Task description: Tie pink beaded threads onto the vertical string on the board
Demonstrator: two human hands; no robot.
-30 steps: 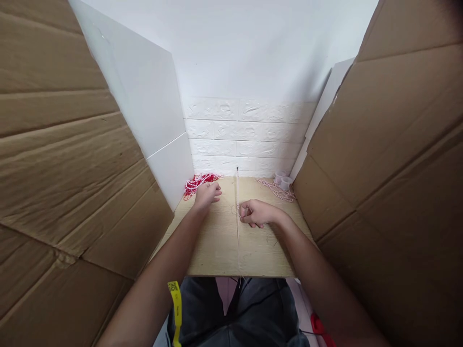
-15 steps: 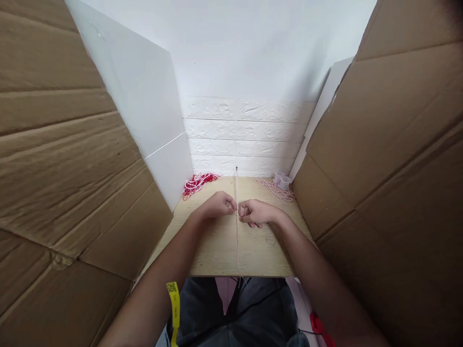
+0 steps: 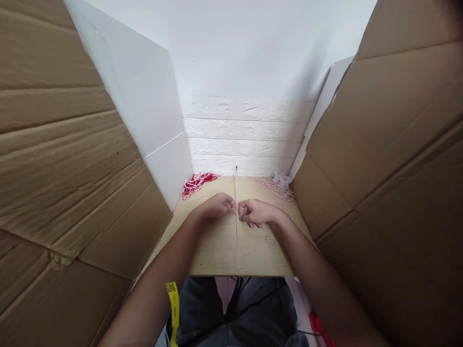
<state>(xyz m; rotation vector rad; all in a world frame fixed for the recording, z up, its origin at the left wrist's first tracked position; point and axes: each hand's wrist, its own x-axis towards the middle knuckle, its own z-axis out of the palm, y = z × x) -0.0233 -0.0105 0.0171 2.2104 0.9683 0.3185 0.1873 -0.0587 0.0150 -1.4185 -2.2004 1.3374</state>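
A pale cord [image 3: 237, 246] runs down the middle of the wooden board [image 3: 213, 250], from a small nail [image 3: 236, 167] at the far edge to past the near edge, where loose ends hang. My left hand [image 3: 221, 206] is beside the cord on the left, fingers curled and pinched at it. On the other side my right hand [image 3: 254, 212] has thumb and forefinger closed close to the same stretch of cord. Both hands appear to pinch thin strands there, though the strands are hard to make out.
Red and white cords [image 3: 199, 184] lie heaped at the back left. Pale pink cords [image 3: 277, 189] and small translucent cups [image 3: 282, 180] are at the back right. Tall cardboard walls stand left [image 3: 65, 159] and right [image 3: 390, 144]. A dark thread [image 3: 271, 239] lies near my right forearm.
My left hand has shifted very slightly, its fingertips a little lower and to the left. The right hand stays almost in place.
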